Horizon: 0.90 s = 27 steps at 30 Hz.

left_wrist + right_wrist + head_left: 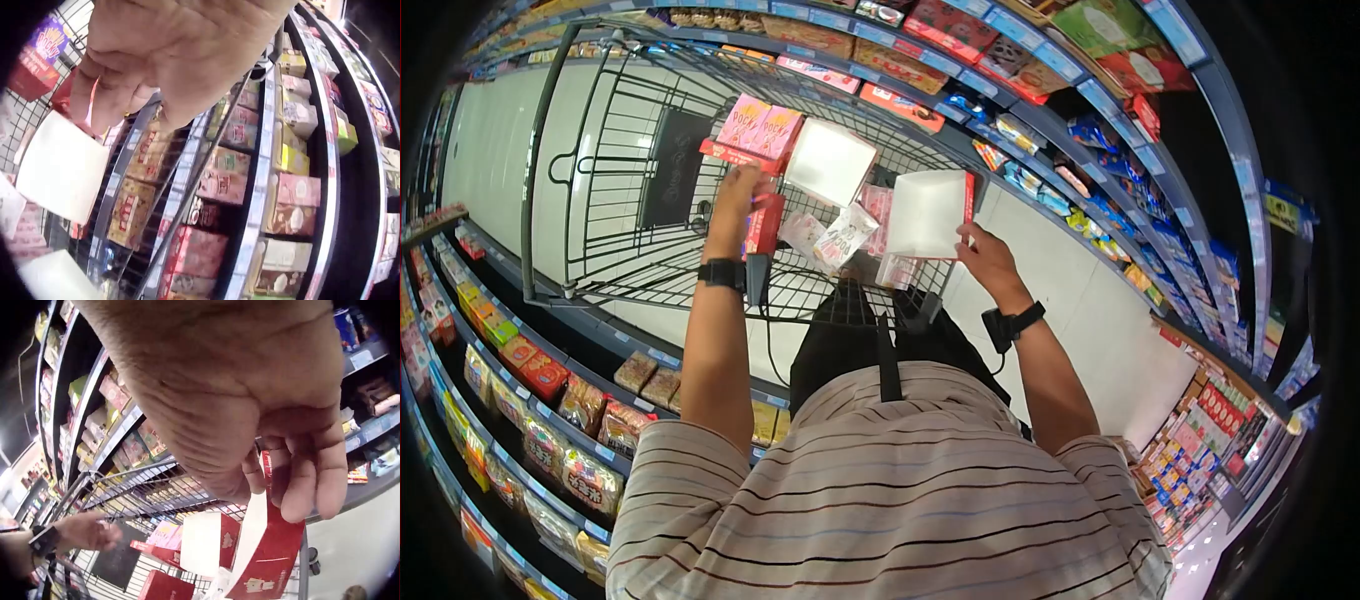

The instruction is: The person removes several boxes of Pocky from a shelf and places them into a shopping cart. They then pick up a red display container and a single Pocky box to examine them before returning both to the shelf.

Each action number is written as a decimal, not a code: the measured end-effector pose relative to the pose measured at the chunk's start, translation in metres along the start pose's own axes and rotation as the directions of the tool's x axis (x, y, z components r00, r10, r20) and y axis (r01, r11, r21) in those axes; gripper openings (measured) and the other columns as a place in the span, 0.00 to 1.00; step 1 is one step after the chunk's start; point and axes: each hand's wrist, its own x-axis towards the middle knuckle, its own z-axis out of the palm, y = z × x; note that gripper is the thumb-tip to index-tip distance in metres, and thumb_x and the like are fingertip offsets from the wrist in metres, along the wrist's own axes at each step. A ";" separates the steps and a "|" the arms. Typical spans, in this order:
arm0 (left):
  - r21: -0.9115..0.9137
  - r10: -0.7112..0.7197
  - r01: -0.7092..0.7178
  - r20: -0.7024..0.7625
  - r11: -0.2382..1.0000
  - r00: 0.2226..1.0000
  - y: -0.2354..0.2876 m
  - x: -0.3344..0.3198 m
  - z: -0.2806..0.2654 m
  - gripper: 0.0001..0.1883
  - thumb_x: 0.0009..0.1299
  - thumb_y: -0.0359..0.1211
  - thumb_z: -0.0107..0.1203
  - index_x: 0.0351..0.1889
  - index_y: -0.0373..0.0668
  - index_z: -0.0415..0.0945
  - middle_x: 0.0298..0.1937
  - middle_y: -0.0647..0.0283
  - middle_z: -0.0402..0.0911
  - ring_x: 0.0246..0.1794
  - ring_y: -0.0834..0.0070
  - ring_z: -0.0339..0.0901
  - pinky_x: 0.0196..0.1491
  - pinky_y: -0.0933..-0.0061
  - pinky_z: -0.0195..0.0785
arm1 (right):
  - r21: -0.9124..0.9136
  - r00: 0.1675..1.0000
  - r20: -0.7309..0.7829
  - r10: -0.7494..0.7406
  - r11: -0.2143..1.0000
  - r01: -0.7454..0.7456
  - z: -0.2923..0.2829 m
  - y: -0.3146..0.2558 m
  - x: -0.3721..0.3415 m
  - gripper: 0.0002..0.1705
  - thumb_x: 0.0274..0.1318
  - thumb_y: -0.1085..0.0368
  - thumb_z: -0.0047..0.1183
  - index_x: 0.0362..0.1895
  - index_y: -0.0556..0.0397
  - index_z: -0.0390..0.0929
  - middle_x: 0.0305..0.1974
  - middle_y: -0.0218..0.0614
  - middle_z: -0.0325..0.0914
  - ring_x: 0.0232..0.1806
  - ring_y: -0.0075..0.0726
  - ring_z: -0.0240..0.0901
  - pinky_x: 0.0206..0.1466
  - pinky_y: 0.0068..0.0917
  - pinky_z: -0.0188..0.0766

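Note:
In the head view the right hand [990, 262] pinches the edge of a red box with a white inside [928, 212], at the cart's right end. The right wrist view shows thumb and fingers of that hand [281, 456] on the box's red wall [269, 556]. The left hand [738, 205] is over the cart, near a red tray of pink Pocky boxes [762, 128] and a red box [763, 226]; whether it touches them is unclear. Another white-lined box [830, 160] lies between the hands, with pink-and-white packs [845, 236] beside it.
The wire cart [615, 180] stands before the person, a dark panel [672, 168] in its left part. Snack shelves [1040, 60] curve along the far side and right. More shelves [540, 400] with bagged goods stand at lower left. Pale floor [1060, 300] shows right of the cart.

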 end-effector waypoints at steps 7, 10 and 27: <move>0.119 -0.102 0.079 0.201 0.990 0.974 -0.016 -0.073 0.053 0.25 0.74 0.53 0.58 0.54 0.42 0.76 0.47 0.62 0.82 0.46 0.73 0.81 0.49 0.72 0.74 | -0.386 0.974 -0.003 -0.226 0.899 0.208 0.022 0.016 -0.005 0.16 0.55 0.58 0.60 0.48 0.42 0.80 0.43 0.44 0.78 0.44 0.52 0.79 0.46 0.45 0.78; 0.148 -0.082 0.060 0.145 0.987 0.986 -0.008 -0.115 0.055 0.25 0.74 0.53 0.57 0.54 0.41 0.75 0.47 0.61 0.82 0.46 0.73 0.82 0.49 0.71 0.74 | -0.372 0.950 0.005 -0.313 0.881 0.293 0.015 0.010 0.000 0.11 0.55 0.58 0.60 0.42 0.43 0.80 0.42 0.43 0.77 0.45 0.52 0.79 0.45 0.45 0.78; 0.258 0.218 -0.226 0.060 0.939 0.974 -0.010 -0.353 0.236 0.27 0.79 0.51 0.50 0.61 0.36 0.72 0.51 0.55 0.81 0.49 0.67 0.82 0.50 0.65 0.76 | 0.204 0.714 -0.493 -0.497 0.732 0.650 -0.141 0.115 -0.153 0.04 0.59 0.66 0.61 0.37 0.50 0.80 0.33 0.40 0.70 0.34 0.43 0.72 0.39 0.34 0.69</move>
